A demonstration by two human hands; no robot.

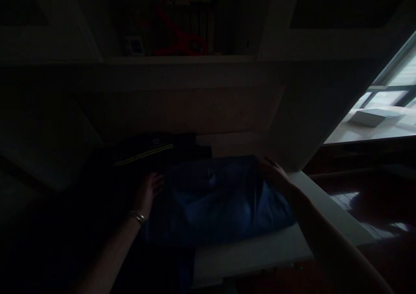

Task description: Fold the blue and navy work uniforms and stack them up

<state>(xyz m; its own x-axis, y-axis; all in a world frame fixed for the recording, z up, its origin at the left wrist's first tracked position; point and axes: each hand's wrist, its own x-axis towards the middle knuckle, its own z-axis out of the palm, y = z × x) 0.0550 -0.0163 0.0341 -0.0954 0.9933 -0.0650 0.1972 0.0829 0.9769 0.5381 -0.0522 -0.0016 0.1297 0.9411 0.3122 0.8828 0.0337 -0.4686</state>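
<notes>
Folded blue garment (pixel 211 207) lying on the pale desk (pixel 256 255), within the recess below a shelf (pixel 182 60). The left hand (pixel 151 190), its fingers spread, stands at the garment's left edge; contact cannot be told. The right hand (pixel 274 172) is at the upper right corner; in the dimness, whether it pinches the cloth cannot be determined. Black clothing (pixel 156 149) with a yellow stripe lies at left; a red-handled tool (pixel 180 43) rests on the shelf.
</notes>
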